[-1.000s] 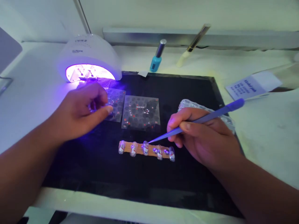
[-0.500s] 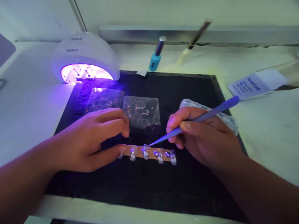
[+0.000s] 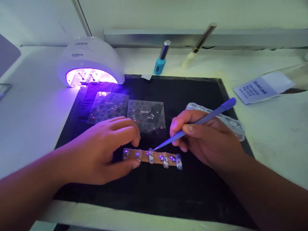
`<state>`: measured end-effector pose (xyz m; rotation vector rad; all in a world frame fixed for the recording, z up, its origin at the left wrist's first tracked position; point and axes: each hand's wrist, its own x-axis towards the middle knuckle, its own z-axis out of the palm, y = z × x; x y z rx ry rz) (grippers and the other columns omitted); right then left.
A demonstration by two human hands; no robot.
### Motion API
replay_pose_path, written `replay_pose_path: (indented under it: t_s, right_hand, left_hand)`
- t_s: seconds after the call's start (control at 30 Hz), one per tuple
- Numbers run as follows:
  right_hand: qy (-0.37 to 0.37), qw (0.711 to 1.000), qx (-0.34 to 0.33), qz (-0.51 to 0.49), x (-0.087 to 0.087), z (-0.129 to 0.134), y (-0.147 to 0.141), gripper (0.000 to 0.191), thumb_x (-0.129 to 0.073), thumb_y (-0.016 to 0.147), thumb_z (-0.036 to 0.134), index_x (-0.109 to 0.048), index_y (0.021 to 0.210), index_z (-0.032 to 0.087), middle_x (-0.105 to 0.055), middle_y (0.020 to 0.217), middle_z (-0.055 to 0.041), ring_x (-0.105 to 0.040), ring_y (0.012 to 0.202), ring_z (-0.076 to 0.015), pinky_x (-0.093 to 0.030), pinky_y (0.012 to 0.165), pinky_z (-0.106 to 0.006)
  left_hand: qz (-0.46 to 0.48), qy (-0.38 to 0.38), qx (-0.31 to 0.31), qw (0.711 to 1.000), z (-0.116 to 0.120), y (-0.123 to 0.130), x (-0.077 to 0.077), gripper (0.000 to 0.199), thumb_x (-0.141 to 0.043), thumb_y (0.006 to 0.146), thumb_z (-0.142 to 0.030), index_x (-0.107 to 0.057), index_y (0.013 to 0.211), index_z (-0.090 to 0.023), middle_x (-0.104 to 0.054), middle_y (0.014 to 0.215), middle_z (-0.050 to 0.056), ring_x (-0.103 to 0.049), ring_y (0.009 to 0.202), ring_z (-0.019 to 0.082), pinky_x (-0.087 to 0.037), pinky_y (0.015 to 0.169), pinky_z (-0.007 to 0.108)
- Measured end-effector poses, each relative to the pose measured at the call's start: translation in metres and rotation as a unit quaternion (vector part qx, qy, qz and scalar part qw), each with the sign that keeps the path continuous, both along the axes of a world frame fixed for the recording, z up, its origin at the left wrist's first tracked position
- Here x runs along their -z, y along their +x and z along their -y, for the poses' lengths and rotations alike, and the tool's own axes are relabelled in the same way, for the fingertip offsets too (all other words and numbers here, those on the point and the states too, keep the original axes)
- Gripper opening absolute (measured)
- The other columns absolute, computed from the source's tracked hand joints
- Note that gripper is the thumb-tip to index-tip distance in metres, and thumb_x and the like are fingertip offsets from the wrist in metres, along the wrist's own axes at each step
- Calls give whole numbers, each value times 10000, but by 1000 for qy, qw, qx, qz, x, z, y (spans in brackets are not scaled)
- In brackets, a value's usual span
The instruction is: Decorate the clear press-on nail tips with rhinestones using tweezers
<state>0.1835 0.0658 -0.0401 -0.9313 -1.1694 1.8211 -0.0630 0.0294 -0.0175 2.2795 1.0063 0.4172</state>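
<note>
In my right hand [image 3: 204, 138] a pair of bluish-purple tweezers [image 3: 204, 120] is pinched, its tip touching or just above the middle nail tip [image 3: 150, 156]. That tip is one of several decorated clear false nails, with silver beads and small red and white marks, set across a narrow tan strip [image 3: 144, 156]. My left hand [image 3: 103, 150] lies at the strip's left part. Its thumb rests against the lower edge by the second nail, while the other fingers curl above and behind, apart from the thumb.
A lit UV nail lamp [image 3: 90, 61] glows at the back left. Two clear sticker sheets [image 3: 146, 117] lie on the black mat [image 3: 154, 195]. Behind stand a blue polish bottle [image 3: 160, 64] and a slim tube [image 3: 198, 46]. A clear plastic tray [image 3: 234, 126] and an alcohol-pad packet [image 3: 262, 88] are at right.
My left hand has slid right along the strip, its thumb moving from the left end to the second nail, uncovering the leftmost one. The tweezers' rear end has swung slightly left; their tip stays put.
</note>
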Motion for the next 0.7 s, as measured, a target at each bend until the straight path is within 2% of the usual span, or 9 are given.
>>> replay_pose_path:
  t_s: [0.23,0.5,0.7]
  right_hand:
    - [-14,1000,-18,3,1,-4,1,30,-722,715,198,-719,687,191,-647,580,-14,-582,484,-108,-392,374,-188]
    - [-4,999,-35,26,1,-6,0,80,-730,734,245,-700,699,180,-635,571,-12,-569,477,-108,-402,381,-203]
    - [-9,999,-35,19,1,-7,0,50,-724,728,228,-719,692,194,-635,566,-12,-585,486,-111,-394,382,-203]
  left_hand:
    - [16,-33,2,999,5,4,2,170,-640,848,-243,-508,955,-229,-628,1025,33,-584,887,192,-496,739,353]
    - [19,-15,-10,1000,8,11,7,207,-646,857,-253,-485,987,-238,-640,1023,33,-603,903,200,-497,742,353]
    - [12,-13,-5,1000,8,15,7,239,-655,854,-244,-464,998,-238,-639,1030,34,-611,902,202,-507,743,360]
